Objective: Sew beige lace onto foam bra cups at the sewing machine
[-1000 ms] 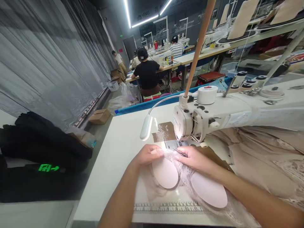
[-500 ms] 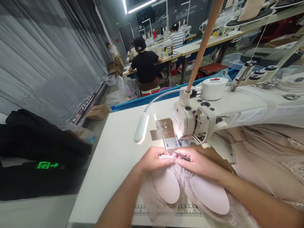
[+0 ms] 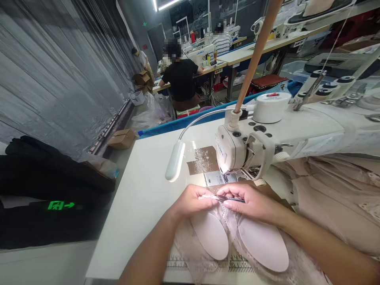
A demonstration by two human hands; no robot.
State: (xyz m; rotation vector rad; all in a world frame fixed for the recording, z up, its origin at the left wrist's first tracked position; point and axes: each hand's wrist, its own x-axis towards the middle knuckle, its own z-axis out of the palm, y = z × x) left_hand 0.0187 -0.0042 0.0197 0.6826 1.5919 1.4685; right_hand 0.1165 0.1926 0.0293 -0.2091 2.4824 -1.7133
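Note:
My left hand (image 3: pixel 191 200) pinches the top edge of a pale lace garment (image 3: pixel 228 233) with two pink oval cups (image 3: pixel 209 234), just in front of the white sewing machine (image 3: pixel 246 148). My right hand (image 3: pixel 251 202) is closed on a thin dark metal tool (image 3: pixel 233 199), probably thread snips or tweezers, with its tip at the lace between my two hands. The needle area sits a short way beyond my fingers.
A gooseneck lamp (image 3: pixel 175 160) hangs over the white table (image 3: pixel 142 198). Beige fabric (image 3: pixel 335 190) is heaped at the right under the machine arm. A ruler strip (image 3: pixel 184 263) runs along the near edge. Other people sit at machines (image 3: pixel 181 79) farther back. Black cloth (image 3: pixel 44 174) lies left.
Both hands and the lace piece have drawn slightly back from the needle toward me. The dark tool in my right hand now lies more level.

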